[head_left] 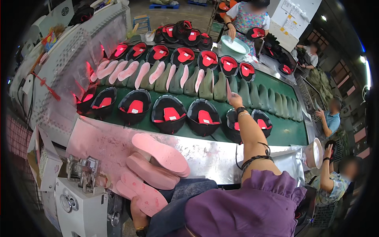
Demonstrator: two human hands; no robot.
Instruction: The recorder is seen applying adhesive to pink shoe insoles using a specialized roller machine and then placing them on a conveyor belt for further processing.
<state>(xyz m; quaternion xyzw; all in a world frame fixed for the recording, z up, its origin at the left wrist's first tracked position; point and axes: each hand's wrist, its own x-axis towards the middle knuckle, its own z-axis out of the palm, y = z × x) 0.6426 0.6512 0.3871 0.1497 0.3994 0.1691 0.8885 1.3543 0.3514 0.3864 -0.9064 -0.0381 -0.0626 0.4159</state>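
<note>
My right arm reaches over the green conveyor belt (288, 132), and my right hand (236, 101) pinches a thin pink insole (228, 90), held upright beside the row of green shoe lasts (206, 87). Pink insoles lie on the lasts toward the left; those farther right are bare. Low in the view, my left hand (137, 212) grips pink insoles (146, 196) near my lap; how many is unclear. Just beyond them, a stack of pink insoles (161, 153) rests on the metal table edge (211, 162). Black shoe uppers (169, 115) with red linings line both sides of the lasts.
A white machine (81, 205) with a dial stands at the lower left. Beyond the belt, a person (248, 17) reaches into a pale basin (235, 45). Other people (331, 118) work along the right side. A perforated metal housing (85, 51) covers the belt's left end.
</note>
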